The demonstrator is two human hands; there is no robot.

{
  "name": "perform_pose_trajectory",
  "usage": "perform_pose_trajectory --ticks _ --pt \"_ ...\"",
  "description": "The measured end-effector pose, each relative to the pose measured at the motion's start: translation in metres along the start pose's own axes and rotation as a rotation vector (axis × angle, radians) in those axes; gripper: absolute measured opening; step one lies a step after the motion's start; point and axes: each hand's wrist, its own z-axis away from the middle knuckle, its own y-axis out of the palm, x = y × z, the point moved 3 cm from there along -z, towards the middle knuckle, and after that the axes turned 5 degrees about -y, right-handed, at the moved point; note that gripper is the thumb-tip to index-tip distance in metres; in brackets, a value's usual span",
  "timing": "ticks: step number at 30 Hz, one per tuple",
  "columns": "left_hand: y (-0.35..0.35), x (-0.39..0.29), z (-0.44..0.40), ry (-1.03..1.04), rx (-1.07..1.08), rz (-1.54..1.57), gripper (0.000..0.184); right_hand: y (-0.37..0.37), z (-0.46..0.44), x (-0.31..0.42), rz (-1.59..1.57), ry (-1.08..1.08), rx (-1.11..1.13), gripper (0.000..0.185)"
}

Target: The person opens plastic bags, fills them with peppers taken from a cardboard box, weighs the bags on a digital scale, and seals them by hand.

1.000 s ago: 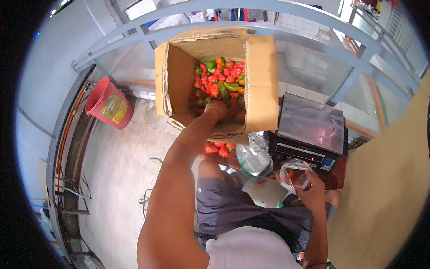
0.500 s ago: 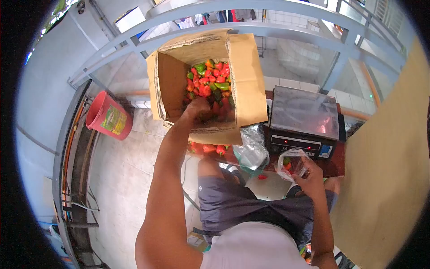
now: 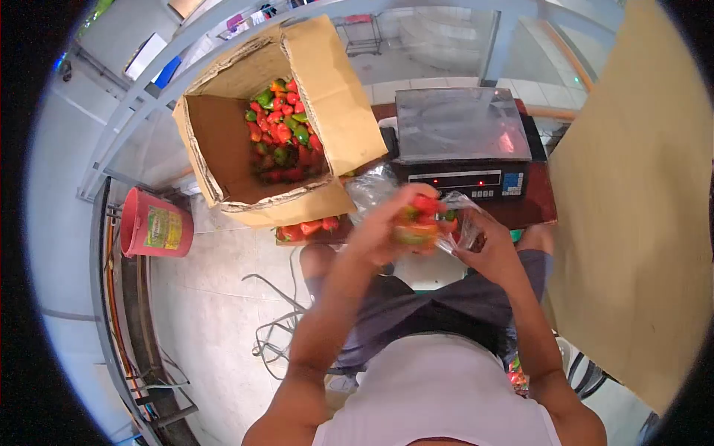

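Observation:
My left hand (image 3: 381,230) is closed around several red, orange and green peppers (image 3: 418,223), somewhat blurred, right at the mouth of a clear plastic bag (image 3: 462,215). The bag is gripped by my right hand (image 3: 491,245), and peppers show through its thin plastic. Ahead and to the left, a tilted cardboard box (image 3: 338,104) stands with its top flaps apart, and many small red and green peppers (image 3: 282,123) lie inside. More red peppers (image 3: 309,227) lie below the box's near flap.
A digital scale (image 3: 461,126) with lit red digits stands on a dark red surface (image 3: 539,201), beside crumpled clear plastic bags (image 3: 370,189). A red bucket (image 3: 158,223) is at left, near a grey strap (image 3: 279,327) on the floor. A tan board (image 3: 639,208) rises at right.
My left hand has come out of the box with peppers and moved right to the bag in my right hand. The view has shifted, so the box and scale appear further left.

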Motion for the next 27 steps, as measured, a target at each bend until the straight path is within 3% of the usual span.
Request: perform_pose_trajectory --ticks 1,5,8,11,14,15,16,19,23,27 --pt "0.006 0.022 -0.015 -0.139 -0.104 0.053 0.054 -0.001 -0.002 0.002 0.015 -0.010 0.000 0.072" --pt "0.012 0.048 -0.031 -0.173 -0.135 0.110 0.049 -0.007 0.000 -0.001 0.124 -0.086 -0.039 0.071" --pt "0.025 0.035 -0.018 -0.170 -0.231 -0.164 0.045 -0.006 0.003 -0.016 0.208 -0.101 -0.058 0.072" --pt "0.022 0.026 -0.002 -0.129 -0.185 -0.440 0.042 -0.008 -0.012 -0.006 0.148 -0.105 -0.035 0.068" --pt "0.021 -0.006 0.024 0.322 -0.184 -0.719 0.040 -0.031 -0.057 0.017 0.088 -0.358 0.071 0.063" --pt "0.021 -0.016 0.035 0.443 -0.188 -0.727 0.040 -0.043 -0.075 0.026 -0.045 -0.176 0.152 0.062" --pt "0.024 -0.029 0.048 0.514 -0.198 -0.607 0.039 -0.056 -0.092 0.041 -0.175 0.003 0.230 0.061" --pt "0.018 -0.049 0.084 0.539 -0.414 -0.619 0.029 -0.102 -0.133 0.100 0.061 -0.167 0.259 0.061" --pt "-0.025 -0.032 0.115 0.541 -0.566 -0.669 0.024 -0.128 -0.152 0.125 0.094 -0.324 0.081 0.063" --pt "-0.045 -0.011 0.131 0.431 -0.644 -0.457 0.020 -0.108 -0.154 0.057 0.253 -0.322 -0.137 0.070"
